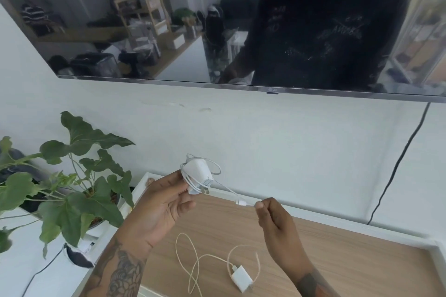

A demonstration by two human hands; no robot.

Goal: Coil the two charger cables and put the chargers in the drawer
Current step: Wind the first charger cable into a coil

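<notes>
The left hand (pixel 164 202) holds the first white charger (pixel 199 175), its cable mostly wrapped around it. The right hand (pixel 270 214) pinches the cable end (pixel 242 202). The second charger (pixel 242 278) lies uncoiled on the tabletop (pixel 337 260). No drawer shows yet

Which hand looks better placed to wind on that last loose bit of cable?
The right hand: it already pinches the free cable end, while the left hand holds the charger with the coils around it.
</notes>
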